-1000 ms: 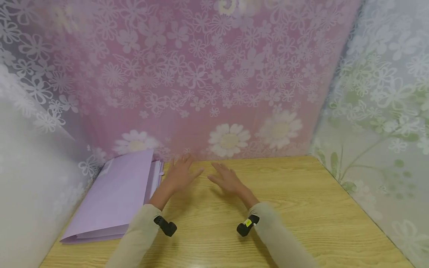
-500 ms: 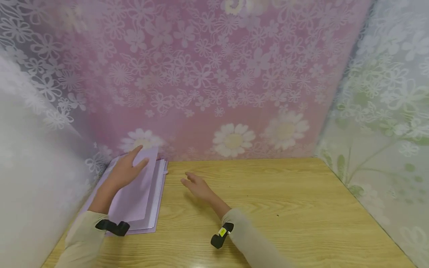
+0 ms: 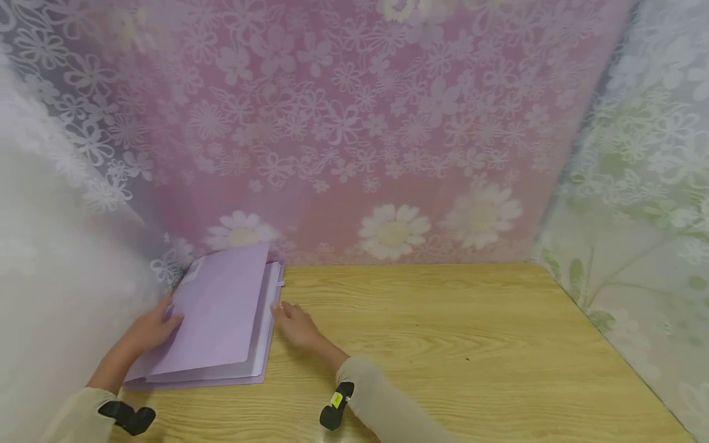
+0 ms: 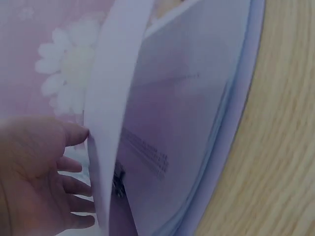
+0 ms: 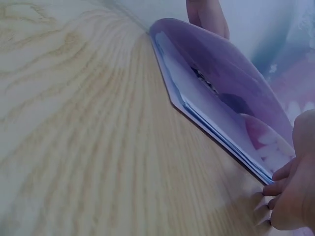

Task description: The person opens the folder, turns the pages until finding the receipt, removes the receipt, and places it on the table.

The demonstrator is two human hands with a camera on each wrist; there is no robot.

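Note:
A light purple folder (image 3: pixel 216 314) lies at the left of the table, its front cover raised at an angle over the sheets (image 3: pixel 260 347) inside. A dark metal clip (image 4: pixel 118 179) shows near the spine in the left wrist view. My left hand (image 3: pixel 149 332) is at the folder's left side, its extended fingers and thumb touching the outside of the cover. At the right edge, my right hand (image 3: pixel 299 326) has its fingers curled at the rim of the folder and sheets. In the right wrist view, those fingers (image 5: pixel 280 187) meet the lower corner of the stack.
The wooden table (image 3: pixel 443 344) reaches far to the right. A pink flowered wall (image 3: pixel 343 154) stands behind it, with a pale side wall (image 3: pixel 50 277) close to the folder's left and another flowered wall (image 3: pixel 637 246) on the right.
Both hands have moved left and nearer to me. The left hand has crossed over the folder to its left side; the right hand has reached its right edge.

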